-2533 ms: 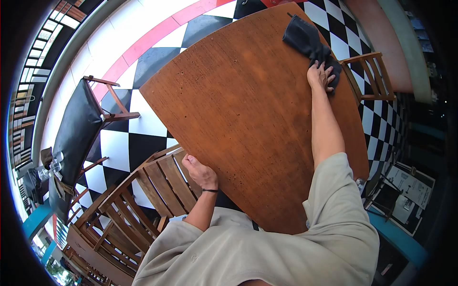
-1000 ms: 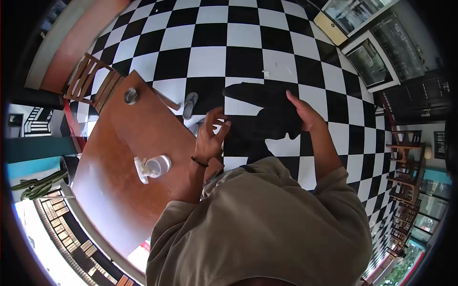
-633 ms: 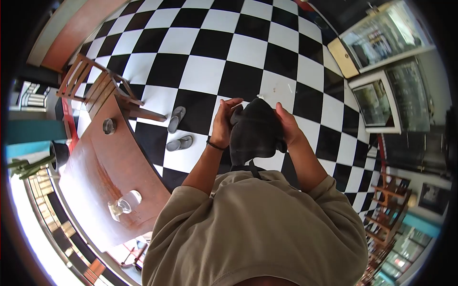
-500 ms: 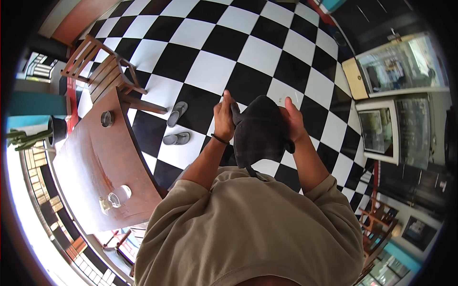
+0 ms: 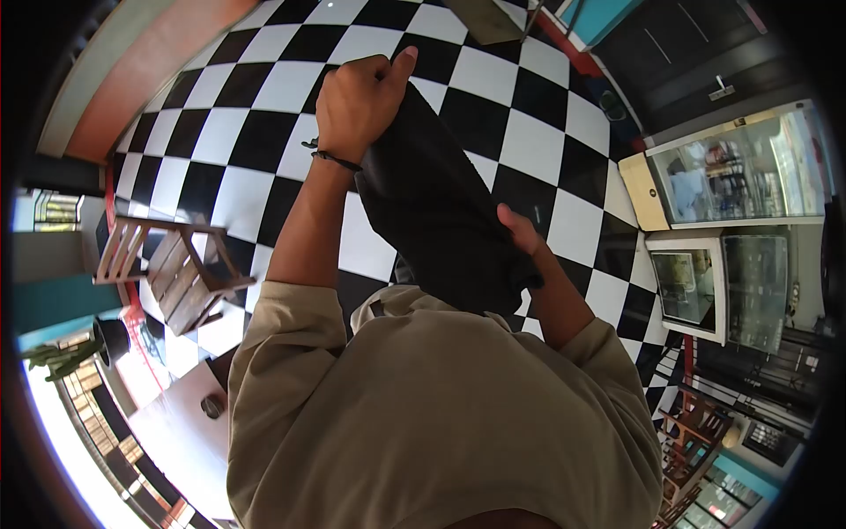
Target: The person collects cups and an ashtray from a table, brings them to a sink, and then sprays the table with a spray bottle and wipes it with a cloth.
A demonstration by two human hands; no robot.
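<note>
A black cloth is stretched at a slant in front of my body, above the checkered floor. My left hand grips its upper end in a fist, thumb pointing up, with a dark band round the wrist. Lower and to the right, my right hand is at the cloth's other end. The thumb of that hand lies along the cloth's edge, and its fingers are hidden behind the fabric.
At the lower left is a table with a round glass dish. A wooden chair is beyond it, near a potted plant. Glass display cases stand at the right, with wooden chairs below.
The cloth was bunched between both hands and is now drawn out long. My left hand has risen up and left and closed on it. The view has turned away from the table; the sandals have left view.
</note>
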